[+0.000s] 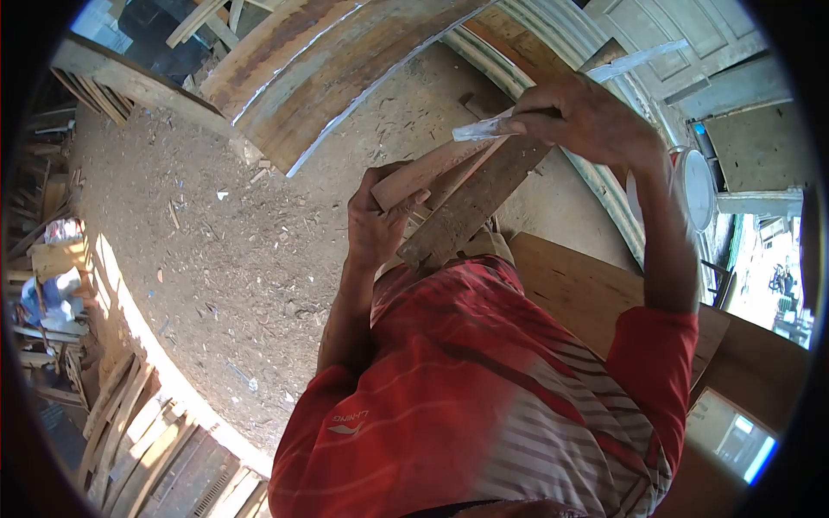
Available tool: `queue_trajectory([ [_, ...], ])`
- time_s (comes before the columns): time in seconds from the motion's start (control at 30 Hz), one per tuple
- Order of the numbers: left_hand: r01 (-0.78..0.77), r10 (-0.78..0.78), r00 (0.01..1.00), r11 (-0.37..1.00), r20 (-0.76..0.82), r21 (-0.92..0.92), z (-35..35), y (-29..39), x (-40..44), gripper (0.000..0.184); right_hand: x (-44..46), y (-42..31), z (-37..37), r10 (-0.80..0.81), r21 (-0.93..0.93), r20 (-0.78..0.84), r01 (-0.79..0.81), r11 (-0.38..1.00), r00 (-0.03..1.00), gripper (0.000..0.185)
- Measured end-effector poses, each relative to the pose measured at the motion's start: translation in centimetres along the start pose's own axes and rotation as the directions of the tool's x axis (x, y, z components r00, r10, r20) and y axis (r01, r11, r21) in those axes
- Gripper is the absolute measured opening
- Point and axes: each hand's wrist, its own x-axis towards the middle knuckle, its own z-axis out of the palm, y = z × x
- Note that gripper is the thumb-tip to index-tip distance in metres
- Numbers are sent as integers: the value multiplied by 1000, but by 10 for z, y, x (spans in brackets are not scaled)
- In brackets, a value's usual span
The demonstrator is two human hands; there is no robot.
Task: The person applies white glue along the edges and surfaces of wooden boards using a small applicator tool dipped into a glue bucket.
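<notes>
My left hand (378, 216) is wrapped around the near end of a short wooden piece (432, 171), thumb on its lower side. The piece tilts up to the right, over a wider wooden board (471, 207) whose near end reaches my lap. Above its far end, my right hand (587, 121) is closed on a thin flat piece with a whitish end (479, 129) that points left. My palm hides the rest of that piece, and I cannot tell its kind. Whether its whitish end touches the wood is unclear.
A large wooden panel (337, 78) with white-smeared edges slants across the top. Wood shavings litter the dirt floor (233, 250). A white bucket (698, 190) stands at right, near a brown board (570, 276). Planks (164, 466) and a person (52, 298) are at left.
</notes>
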Motion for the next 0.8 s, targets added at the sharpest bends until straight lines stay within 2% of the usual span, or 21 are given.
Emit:
queue_trajectory([
  [0.03, 8, -8, 1000, 1000, 1, -25, 0, -2, 0, 39, -7, -2, 8, 19, 96, -15, -17, 995, 1000, 34],
  [0.07, 14, -14, 1000, 999, -2, -50, 0, -6, -1, 39, -16, -4, 24, -1, 119, -172, 22, 993, 985, 24],
  [0.17, 24, -24, 1000, 999, -1, -21, 1, -7, -2, 40, -38, -7, 75, -37, 181, -439, 129, 975, 898, 27],
  [0.2, 24, -24, 1000, 1000, 6, 7, 1, -5, -1, 40, -45, -12, 90, -22, 173, -481, 120, 978, 877, 31],
  [0.37, 107, -107, 994, 991, 0, -79, 1, -7, -1, 38, -55, -25, 147, 24, 81, -678, 42, 996, 735, 48],
  [0.4, 110, -110, 994, 990, 5, -89, 0, -9, -1, 38, -57, -24, 152, 11, -3, -678, -17, 1000, 735, 51],
  [0.5, 131, -132, 991, 987, 3, -87, 1, -13, -2, 37, -68, -15, 158, -122, -265, -620, -61, 962, 775, 52],
  [0.6, 48, -48, 999, 997, -6, -53, 0, -13, -1, 37, -79, -20, 148, 13, -287, -666, -273, 918, 745, 52],
  [0.7, 76, -76, 997, 996, -4, -56, 0, -5, 1, 37, -71, -31, 147, 42, -193, -693, -242, 951, 720, 48],
  [0.73, 76, -76, 997, 996, 4, -44, -1, -5, 2, 38, -67, -37, 152, -19, -198, -673, -155, 968, 739, 43],
  [0.8, 74, -73, 997, 997, 20, -12, -3, -7, 3, 42, -66, -35, 156, -81, -270, -670, -141, 953, 738, 40],
])
